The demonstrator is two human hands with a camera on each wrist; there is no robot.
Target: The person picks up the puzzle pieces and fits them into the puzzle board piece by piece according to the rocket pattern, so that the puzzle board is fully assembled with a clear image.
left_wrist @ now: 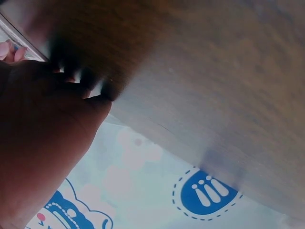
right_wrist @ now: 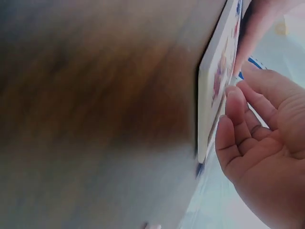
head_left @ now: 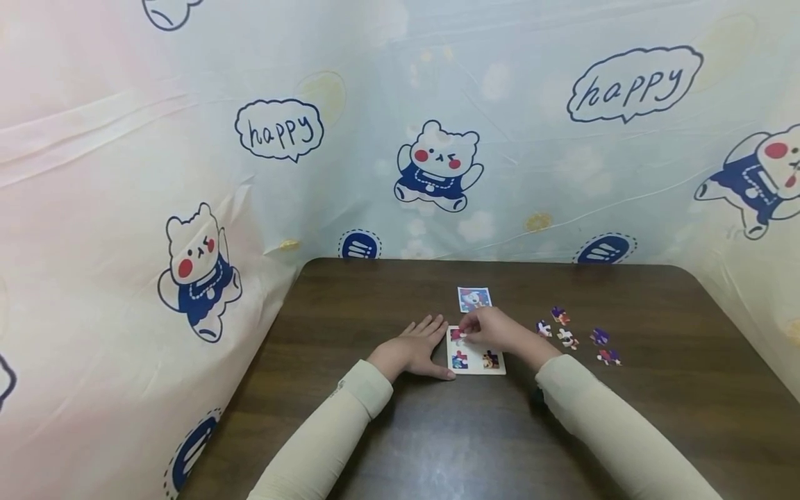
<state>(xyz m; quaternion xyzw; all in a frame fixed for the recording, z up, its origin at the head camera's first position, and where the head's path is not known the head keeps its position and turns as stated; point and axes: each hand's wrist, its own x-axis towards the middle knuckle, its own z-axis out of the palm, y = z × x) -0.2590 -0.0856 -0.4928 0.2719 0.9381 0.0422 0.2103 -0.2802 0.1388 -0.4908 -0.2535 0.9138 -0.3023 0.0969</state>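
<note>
A white puzzle board (head_left: 476, 368) lies flat on the brown table, with one jigsaw piece (head_left: 459, 360) at its lower left and another piece (head_left: 491, 360) at its lower right. Along the board's left edge my left hand (head_left: 412, 351) rests with fingers spread and thumb at the lower left corner. My right hand (head_left: 494, 328) reaches over the board from the right. Its curled fingertips pinch a pink-red jigsaw piece (head_left: 457, 335) at the upper left corner. In the right wrist view the fingers (right_wrist: 233, 107) bend close over the board's face, and the piece between them is hidden.
Right of the board several loose jigsaw pieces (head_left: 567, 339) are scattered on the table (head_left: 675, 417). Just behind the board lies a small picture card (head_left: 473, 298), partly covered by the right hand. A printed cloth (head_left: 525, 173) hangs behind the table and along its left side.
</note>
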